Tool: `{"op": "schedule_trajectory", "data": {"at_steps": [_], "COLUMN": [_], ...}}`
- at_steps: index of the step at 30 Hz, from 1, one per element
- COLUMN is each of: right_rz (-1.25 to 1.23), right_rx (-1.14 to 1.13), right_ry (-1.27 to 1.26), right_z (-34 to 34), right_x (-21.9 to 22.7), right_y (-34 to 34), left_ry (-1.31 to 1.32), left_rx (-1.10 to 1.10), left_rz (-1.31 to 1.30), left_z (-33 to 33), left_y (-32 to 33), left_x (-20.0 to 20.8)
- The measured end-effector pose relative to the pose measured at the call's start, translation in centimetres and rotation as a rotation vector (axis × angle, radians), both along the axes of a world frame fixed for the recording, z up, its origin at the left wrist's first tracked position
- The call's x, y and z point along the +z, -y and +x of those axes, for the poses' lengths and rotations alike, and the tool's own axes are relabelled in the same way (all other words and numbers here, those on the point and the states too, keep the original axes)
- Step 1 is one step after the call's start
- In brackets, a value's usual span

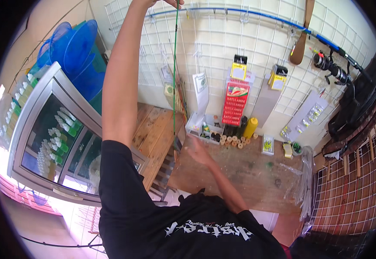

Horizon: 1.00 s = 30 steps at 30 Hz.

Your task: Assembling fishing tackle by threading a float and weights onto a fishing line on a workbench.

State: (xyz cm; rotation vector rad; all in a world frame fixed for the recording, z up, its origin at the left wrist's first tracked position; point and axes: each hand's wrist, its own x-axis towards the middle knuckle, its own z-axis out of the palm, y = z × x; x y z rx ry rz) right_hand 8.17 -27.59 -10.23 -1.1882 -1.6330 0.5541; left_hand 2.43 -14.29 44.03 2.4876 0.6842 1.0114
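Observation:
My left arm reaches straight up, and my left hand (164, 2), partly cut off by the top edge, grips a thin green rod (176, 64) near its upper visible part. The rod hangs almost upright in front of the wall and narrows to a brownish lower end beside the wooden workbench (235, 172). My right hand (198, 151) is just right of that lower end, over the bench's left side. Its fingers are smeared, so whether they touch the rod is unclear. A white compartment tray (205, 134) with small parts sits just beyond it.
Along the bench's back stand cork pieces (235, 141), a yellow bottle (251, 127) and a small white box (267, 144). A blue fishing rod (239, 11) with a reel (332, 69) hangs on the wire grid. At left are a glass cabinet (37, 103) and blue nets (73, 47).

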Motion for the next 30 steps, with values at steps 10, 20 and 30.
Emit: {"op": "schedule_trajectory", "data": {"at_steps": [10,20,30], "right_rz": [-0.019,-0.060,-0.080], "right_rx": [0.116,0.168,-0.071], "right_ry": [-0.233,-0.400,-0.233], "right_z": [-1.9,0.9,9.3], "right_x": [6.8,9.3,9.1], "right_y": [-0.6,0.1,1.0], "left_ry": [0.138,0.369,0.377], "left_rx": [-0.082,-0.103,-0.235], "left_rz": [-0.065,-0.088,-0.078], "left_z": [3.4,7.9,11.3], "left_y": [0.5,-0.2,-0.3], "left_x": [4.5,4.3,-0.4]}}
